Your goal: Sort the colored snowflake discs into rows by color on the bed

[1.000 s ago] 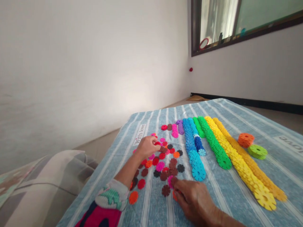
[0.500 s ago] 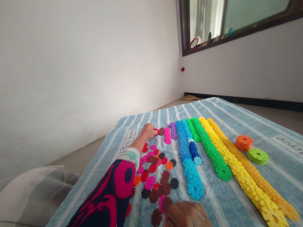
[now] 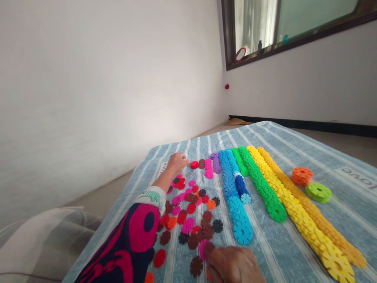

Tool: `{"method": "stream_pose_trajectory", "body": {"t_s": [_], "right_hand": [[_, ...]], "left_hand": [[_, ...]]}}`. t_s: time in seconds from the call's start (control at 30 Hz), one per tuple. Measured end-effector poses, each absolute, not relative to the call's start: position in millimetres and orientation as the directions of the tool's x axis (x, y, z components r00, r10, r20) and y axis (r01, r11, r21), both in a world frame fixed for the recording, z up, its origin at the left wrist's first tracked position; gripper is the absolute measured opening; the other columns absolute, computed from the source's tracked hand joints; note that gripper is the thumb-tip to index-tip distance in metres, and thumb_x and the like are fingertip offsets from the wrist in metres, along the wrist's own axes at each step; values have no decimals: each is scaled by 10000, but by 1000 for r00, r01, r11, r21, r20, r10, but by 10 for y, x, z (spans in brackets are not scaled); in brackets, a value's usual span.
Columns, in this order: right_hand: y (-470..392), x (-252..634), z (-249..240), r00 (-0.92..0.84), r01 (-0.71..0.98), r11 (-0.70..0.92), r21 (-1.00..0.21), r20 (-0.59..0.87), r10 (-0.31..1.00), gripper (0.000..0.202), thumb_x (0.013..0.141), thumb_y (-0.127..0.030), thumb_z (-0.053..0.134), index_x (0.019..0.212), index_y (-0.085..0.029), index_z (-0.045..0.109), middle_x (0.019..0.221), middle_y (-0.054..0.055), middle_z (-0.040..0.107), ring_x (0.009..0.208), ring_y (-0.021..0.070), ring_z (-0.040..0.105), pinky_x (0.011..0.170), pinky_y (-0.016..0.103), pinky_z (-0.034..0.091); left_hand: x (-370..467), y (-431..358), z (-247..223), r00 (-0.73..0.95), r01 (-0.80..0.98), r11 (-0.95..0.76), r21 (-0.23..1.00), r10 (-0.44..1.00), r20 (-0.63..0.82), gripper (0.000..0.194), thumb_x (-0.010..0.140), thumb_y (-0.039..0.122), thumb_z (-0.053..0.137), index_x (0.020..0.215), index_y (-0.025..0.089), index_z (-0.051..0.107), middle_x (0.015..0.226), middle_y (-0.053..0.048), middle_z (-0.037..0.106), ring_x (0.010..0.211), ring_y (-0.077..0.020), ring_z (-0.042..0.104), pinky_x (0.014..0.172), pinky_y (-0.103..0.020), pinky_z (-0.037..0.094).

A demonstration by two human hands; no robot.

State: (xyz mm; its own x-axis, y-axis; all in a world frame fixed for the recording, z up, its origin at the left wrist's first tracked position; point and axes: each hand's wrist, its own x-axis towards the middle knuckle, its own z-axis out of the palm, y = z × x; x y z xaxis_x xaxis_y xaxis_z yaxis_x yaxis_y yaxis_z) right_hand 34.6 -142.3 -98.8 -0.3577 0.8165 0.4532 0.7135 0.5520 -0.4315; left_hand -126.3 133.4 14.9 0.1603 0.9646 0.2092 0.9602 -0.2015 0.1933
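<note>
My left hand (image 3: 178,162) hovers at the far left of the rows, fingers loosely bent and slightly apart, with nothing visible in it. Just right of its fingertips lies a red notched disc (image 3: 194,164), next to a brown disc stack (image 3: 201,164) and a short pink row (image 3: 209,169). At the bottom edge, my right hand (image 3: 235,264) is closed, its fingertips at a brown notched disc (image 3: 209,249) that overlaps a magenta disc (image 3: 202,250). Its fingers are partly hidden. Loose red, pink, brown, black and orange discs (image 3: 187,225) are scattered between my hands.
Overlapping disc rows in blue (image 3: 231,184), green (image 3: 259,184), yellow (image 3: 294,208) and amber (image 3: 312,212) run across the striped cloth (image 3: 265,251). Orange (image 3: 302,176) and lime (image 3: 318,192) stacks stand at right. A purple row (image 3: 216,163) lies beyond. Grey fabric (image 3: 50,239) is at lower left.
My left hand has let go of the red disc and drawn back a little to the left. The red disc now lies beside the brown stack. My right hand has hardly moved.
</note>
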Motion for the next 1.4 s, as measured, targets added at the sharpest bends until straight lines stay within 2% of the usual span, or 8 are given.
{"method": "stream_pose_trajectory", "body": {"t_s": [0.2,0.37,0.53,0.67,1.03,1.13,1.3,1.4], "right_hand": [[-1441,323,-939,-327,727,521,-447,442,835,65,712,-163,508,717,-226,523,572,-42,653,458,113,568,468,299,177],[-1462,369,-873,-364,692,537,-482,410,836,76,748,-174,504,779,-224,551,647,-32,681,528,118,610,498,291,207],[-1488,409,-800,-354,683,498,-534,354,866,83,792,-179,490,745,-214,548,655,-32,676,566,114,612,519,275,226],[-1523,421,-747,-352,687,482,-544,331,875,134,835,-174,458,746,-212,551,666,-33,668,588,114,609,540,268,241],[-1573,475,-701,-357,703,452,-549,277,892,215,883,-217,424,714,-205,557,635,-25,632,572,113,580,543,242,263],[-1584,480,-702,-356,701,454,-549,283,891,226,890,-230,420,705,-205,547,623,-24,618,559,115,564,544,246,259],[-1582,490,-698,-356,716,441,-542,260,898,220,889,-233,432,698,-204,539,626,-25,618,568,121,566,548,252,247],[-1577,492,-692,-359,717,440,-541,254,898,198,885,-227,440,719,-207,546,645,-27,629,588,125,580,555,253,248]], "left_hand": [[-1522,688,66,152,954,-190,230,973,175,240,717,317,537,769,160,712,728,-24,694,720,-159,620,650,-218,414],[-1669,-74,-84,186,886,-251,391,963,196,234,741,315,514,782,187,704,805,-14,709,757,-156,625,715,-236,444],[-1785,-704,-55,111,860,-171,481,982,151,238,748,342,500,716,194,684,701,9,678,668,-148,607,668,-240,448],[-1886,-931,2,81,842,-137,521,988,129,240,748,329,491,680,191,675,688,8,672,676,-147,611,672,-235,436],[-2074,-967,-63,74,891,-123,437,989,127,284,754,339,464,551,176,578,562,26,564,575,-110,518,581,-213,359],[-2106,-983,-17,82,903,-96,418,995,51,272,733,330,472,535,170,568,543,24,553,551,-108,495,549,-214,334],[-2164,-1044,75,163,901,-79,426,973,-164,198,685,288,500,560,168,596,520,28,555,520,-105,485,510,-209,302],[-2171,-1081,86,200,900,-95,424,957,-209,141,650,270,532,590,168,609,550,28,579,539,-110,502,508,-209,296]]}}
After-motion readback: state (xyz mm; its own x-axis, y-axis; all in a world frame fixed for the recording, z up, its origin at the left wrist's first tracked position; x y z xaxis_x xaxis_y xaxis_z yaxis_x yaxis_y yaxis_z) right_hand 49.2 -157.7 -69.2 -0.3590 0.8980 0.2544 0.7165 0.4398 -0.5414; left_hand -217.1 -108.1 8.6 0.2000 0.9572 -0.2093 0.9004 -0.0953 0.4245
